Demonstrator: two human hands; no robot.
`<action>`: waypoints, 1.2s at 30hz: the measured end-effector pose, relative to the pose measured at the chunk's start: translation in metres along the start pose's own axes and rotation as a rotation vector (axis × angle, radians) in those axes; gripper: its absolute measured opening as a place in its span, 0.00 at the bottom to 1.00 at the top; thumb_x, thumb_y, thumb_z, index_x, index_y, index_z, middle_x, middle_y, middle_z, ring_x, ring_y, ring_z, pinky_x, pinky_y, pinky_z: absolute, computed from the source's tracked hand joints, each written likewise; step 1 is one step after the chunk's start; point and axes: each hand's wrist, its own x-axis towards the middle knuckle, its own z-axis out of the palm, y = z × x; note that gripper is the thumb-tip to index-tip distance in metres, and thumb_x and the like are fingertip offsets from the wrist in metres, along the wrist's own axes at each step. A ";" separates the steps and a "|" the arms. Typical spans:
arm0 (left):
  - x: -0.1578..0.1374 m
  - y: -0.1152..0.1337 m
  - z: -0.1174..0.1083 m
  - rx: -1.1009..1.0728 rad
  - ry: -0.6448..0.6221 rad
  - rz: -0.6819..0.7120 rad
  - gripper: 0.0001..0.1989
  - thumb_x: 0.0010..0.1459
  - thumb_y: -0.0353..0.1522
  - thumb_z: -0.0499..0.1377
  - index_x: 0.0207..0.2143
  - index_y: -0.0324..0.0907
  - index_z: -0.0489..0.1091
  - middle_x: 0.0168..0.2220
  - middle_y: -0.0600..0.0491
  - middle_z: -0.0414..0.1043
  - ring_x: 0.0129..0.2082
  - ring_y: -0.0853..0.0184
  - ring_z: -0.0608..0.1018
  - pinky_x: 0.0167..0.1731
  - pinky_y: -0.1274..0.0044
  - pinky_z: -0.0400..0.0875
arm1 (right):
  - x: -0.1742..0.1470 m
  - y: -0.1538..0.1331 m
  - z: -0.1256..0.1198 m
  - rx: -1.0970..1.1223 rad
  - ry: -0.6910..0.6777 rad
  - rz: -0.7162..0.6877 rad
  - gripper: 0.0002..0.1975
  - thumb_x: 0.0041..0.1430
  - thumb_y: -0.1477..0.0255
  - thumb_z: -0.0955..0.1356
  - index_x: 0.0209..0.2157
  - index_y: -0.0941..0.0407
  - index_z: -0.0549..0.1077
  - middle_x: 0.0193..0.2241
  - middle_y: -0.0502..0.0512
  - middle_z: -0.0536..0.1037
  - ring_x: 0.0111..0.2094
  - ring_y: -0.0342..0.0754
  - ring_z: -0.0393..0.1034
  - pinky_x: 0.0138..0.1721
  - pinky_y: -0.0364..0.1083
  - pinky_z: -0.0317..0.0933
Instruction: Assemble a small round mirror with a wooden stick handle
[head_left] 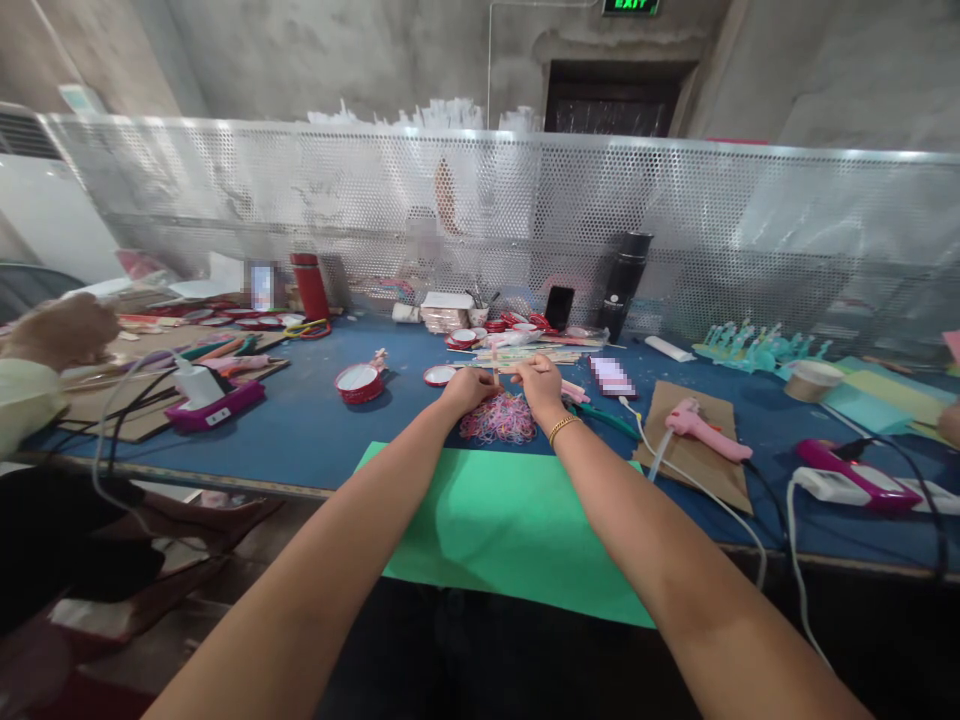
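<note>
My left hand is closed, with a short pale stick standing up at its fingertips. Just to the right, my right hand has its fingers pinched together close to that stick; whatever lies in the pinch is too small to make out. Below both hands sits a tangled heap of thin, multicoloured rubber bands. A green sheet hangs over the table's front edge under my forearms. Behind my hands lie several thin pale sticks.
On the right, a pink glue gun rests on cardboard, its cable trailing forward. A purple power strip is beyond it. Left stand a red ribbon roll and another power strip. A co-worker's hand is far left. A black bottle stands behind.
</note>
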 end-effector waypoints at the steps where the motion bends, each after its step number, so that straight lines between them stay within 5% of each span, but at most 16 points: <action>1: 0.000 -0.001 0.000 -0.001 0.001 0.006 0.13 0.41 0.40 0.61 0.23 0.38 0.75 0.18 0.58 0.67 0.20 0.73 0.63 0.22 0.79 0.53 | -0.001 0.000 0.001 0.017 -0.016 0.001 0.06 0.42 0.71 0.64 0.17 0.54 0.62 0.14 0.46 0.71 0.18 0.43 0.63 0.23 0.41 0.57; 36: -0.001 0.002 -0.001 0.030 0.005 -0.005 0.11 0.42 0.38 0.61 0.22 0.37 0.75 0.18 0.58 0.66 0.20 0.73 0.63 0.22 0.79 0.53 | 0.000 0.003 0.003 0.030 -0.067 -0.073 0.04 0.43 0.71 0.64 0.19 0.54 0.64 0.16 0.46 0.73 0.20 0.43 0.65 0.25 0.42 0.57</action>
